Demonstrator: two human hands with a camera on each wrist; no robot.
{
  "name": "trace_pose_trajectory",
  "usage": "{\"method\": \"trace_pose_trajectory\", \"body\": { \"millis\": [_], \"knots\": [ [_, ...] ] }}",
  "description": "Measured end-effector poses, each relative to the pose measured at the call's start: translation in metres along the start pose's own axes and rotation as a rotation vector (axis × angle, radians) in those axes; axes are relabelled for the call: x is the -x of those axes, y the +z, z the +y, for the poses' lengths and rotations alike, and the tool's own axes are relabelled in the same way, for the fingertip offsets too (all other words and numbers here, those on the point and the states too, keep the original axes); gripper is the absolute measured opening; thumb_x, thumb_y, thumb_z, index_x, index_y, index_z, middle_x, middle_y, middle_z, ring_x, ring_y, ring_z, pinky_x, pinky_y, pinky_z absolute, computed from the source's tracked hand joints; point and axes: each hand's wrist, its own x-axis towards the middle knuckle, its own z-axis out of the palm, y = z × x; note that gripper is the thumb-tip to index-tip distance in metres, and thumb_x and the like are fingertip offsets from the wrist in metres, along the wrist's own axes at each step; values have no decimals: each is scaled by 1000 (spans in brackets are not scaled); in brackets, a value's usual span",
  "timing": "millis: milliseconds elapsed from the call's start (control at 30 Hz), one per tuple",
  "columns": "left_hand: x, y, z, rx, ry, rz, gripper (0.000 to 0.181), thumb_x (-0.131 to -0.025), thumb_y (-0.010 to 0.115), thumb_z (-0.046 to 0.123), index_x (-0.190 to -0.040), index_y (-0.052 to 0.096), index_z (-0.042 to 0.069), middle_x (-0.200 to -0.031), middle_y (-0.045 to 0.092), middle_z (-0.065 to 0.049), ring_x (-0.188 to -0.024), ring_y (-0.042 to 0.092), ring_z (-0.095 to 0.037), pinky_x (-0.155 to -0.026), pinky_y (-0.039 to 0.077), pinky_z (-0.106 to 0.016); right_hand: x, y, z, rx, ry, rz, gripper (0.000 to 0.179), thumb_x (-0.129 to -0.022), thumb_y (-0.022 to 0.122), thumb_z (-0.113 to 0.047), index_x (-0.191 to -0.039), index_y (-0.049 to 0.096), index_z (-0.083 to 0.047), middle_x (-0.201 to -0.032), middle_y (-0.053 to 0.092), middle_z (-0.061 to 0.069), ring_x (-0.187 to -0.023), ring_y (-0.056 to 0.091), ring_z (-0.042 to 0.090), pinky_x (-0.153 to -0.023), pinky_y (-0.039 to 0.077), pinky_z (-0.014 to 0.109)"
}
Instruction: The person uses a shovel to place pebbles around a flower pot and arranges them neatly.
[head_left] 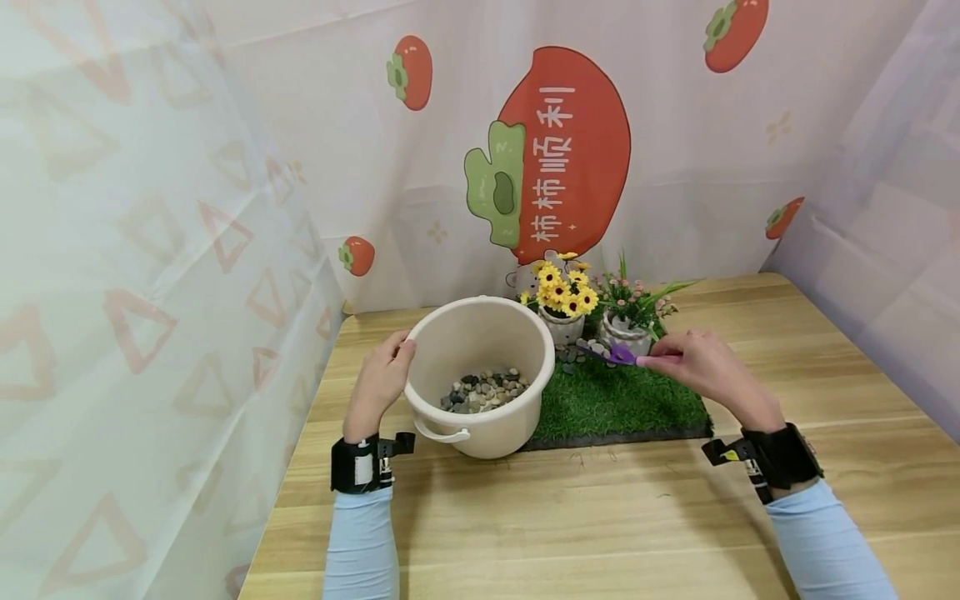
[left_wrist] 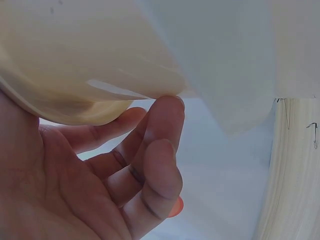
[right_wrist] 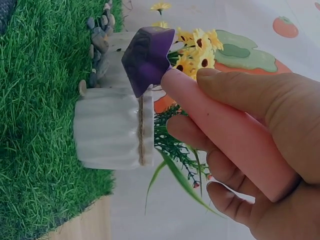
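Note:
A cream bucket with a white handle stands on the table at the left, and a layer of pebbles covers its bottom. My left hand grips its rim on the left side; in the left wrist view, curled fingers lie against the wall below the rim. A small trowel with a purple blade and pink handle is in my right hand. Its blade hangs above the turf, close to a row of loose pebbles before the flower pots. I cannot see anything on the blade.
Artificial turf lies right of the bucket on the wooden table. At its back stand a pot of yellow flowers and a white pot of pink flowers. A printed curtain hangs behind and at both sides.

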Motion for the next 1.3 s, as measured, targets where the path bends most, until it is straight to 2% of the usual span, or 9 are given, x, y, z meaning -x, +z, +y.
{"method": "trace_pose_trajectory", "body": {
  "millis": [233, 567, 1100, 1300],
  "knots": [
    [1, 0, 0, 5, 3, 0, 44, -105, 38, 37, -140, 54, 14, -120, 67, -18, -102, 67, -34, -83, 55, -47, 1, 1, -1, 11, 41, -42, 15, -91, 70, -28, -89, 76, -15, -74, 70, -7, -62, 57, 2, -59, 44, 23],
    [0, 1, 0, 8, -6, -3, 45, -105, 38, 37, -139, 53, 13, -121, 66, -18, -102, 67, -34, -82, 55, -47, 2, -3, 0, 38, 51, -63, 14, -91, 70, -26, -88, 76, -14, -76, 71, -1, -62, 55, 4, -59, 42, 25],
    [0, 0, 2, 22, -15, -1, 44, -105, 38, 37, -139, 54, 14, -122, 66, -18, -103, 67, -35, -82, 55, -47, 6, -8, 3, 29, 119, -129, 15, -96, 64, -28, -92, 73, -17, -76, 65, -1, -60, 45, 9, -62, 34, 27],
    [1, 1, 2, 23, -14, 0, 45, -105, 37, 38, -139, 53, 13, -123, 66, -19, -103, 67, -35, -81, 56, -47, 7, -14, 4, 3, 127, -150, 15, -96, 63, -24, -94, 73, -13, -77, 68, 0, -62, 52, 10, -63, 38, 27]
  ]
}}
